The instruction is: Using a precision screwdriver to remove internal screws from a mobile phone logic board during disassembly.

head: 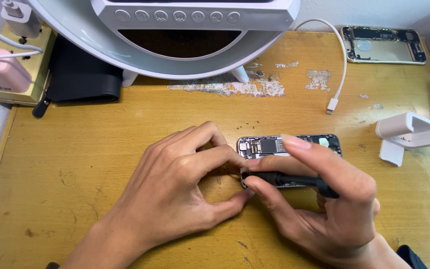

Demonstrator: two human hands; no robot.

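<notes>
Bright, even light; soft shadows, sharp focus.

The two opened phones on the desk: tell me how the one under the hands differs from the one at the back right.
The opened phone under the hands shows circuit boards and parts inside; the phone shell at the back right looks mostly bare metal. The near one is half covered by the left hand and right hand, which holds a black screwdriver; the far one lies untouched. Both lie flat, screenless, on the wooden desk.

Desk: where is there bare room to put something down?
Bare wood lies left of the left hand, below the black pouch. More lies between the white cable and the white stand. It is crowded around the opened phone and the right hand.
</notes>
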